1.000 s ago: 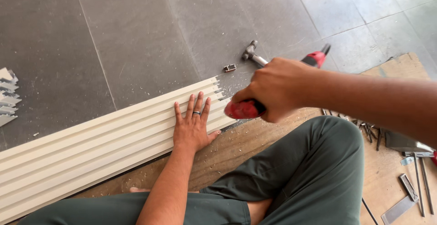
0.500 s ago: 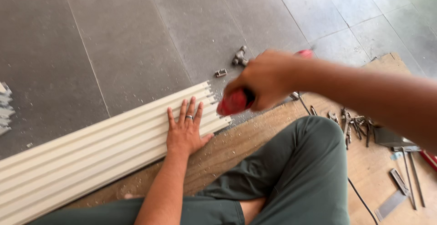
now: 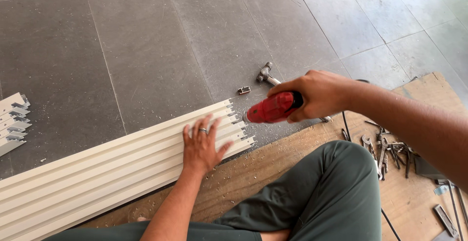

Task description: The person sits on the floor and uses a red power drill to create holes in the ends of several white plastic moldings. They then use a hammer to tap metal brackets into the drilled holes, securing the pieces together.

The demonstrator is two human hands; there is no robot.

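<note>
1 cream ribbed panel (image 3: 112, 168) lies diagonally across the lower left of the frame, its notched end near centre. To work that end cleanly, hold the panel flat and bring the tool in level. The left hand (image 3: 202, 146) presses open-palmed on the panel. The right hand (image 3: 317, 94) is closed around a red power tool (image 3: 270, 108), its nose just beside the notched end. A hammer (image 3: 265, 74) lies on grey floor tiles (image 3: 146, 50) above.

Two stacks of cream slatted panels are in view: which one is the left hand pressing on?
The long cream panel running across the foreground, under the left hand. The other stack lies untouched at the far left edge.
</note>
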